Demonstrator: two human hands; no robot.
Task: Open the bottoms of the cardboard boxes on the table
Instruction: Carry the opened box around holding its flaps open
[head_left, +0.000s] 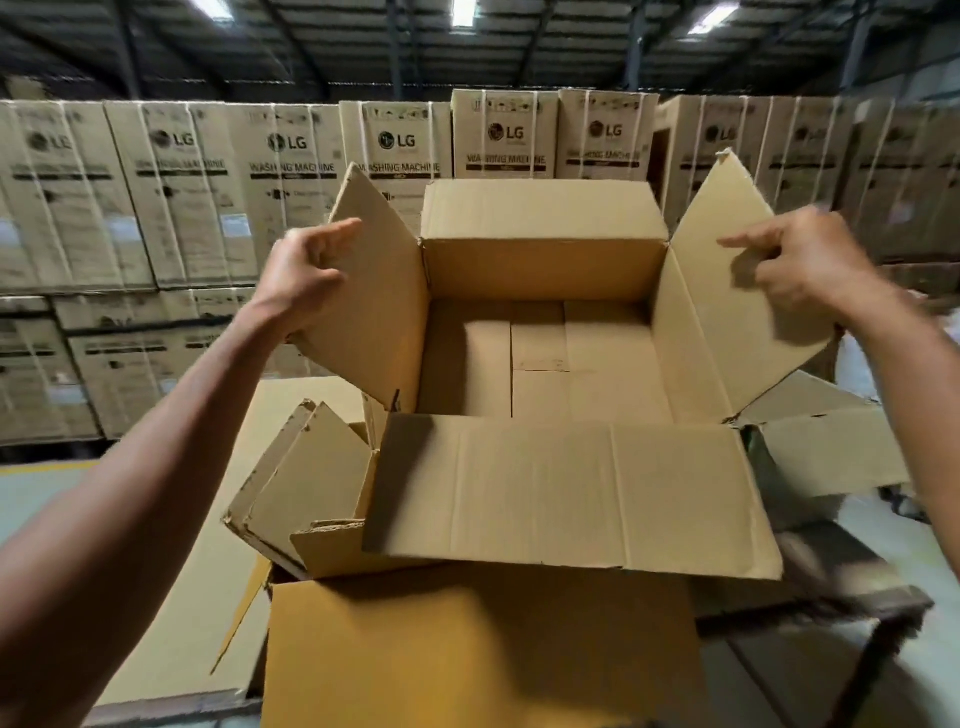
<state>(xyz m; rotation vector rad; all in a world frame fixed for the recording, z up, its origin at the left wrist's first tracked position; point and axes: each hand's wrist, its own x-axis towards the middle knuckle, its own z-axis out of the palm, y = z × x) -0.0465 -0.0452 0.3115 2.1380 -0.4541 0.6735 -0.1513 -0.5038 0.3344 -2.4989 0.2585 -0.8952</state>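
Cardboard box (545, 270) between both hands

Plain tan cardboard box (545, 364); black-lettered tan cartons (291, 171) behind.

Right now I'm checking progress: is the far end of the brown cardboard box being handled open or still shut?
Still shut. Inside the brown cardboard box, flaps meet at a seam across the floor; the near flaps are spread.
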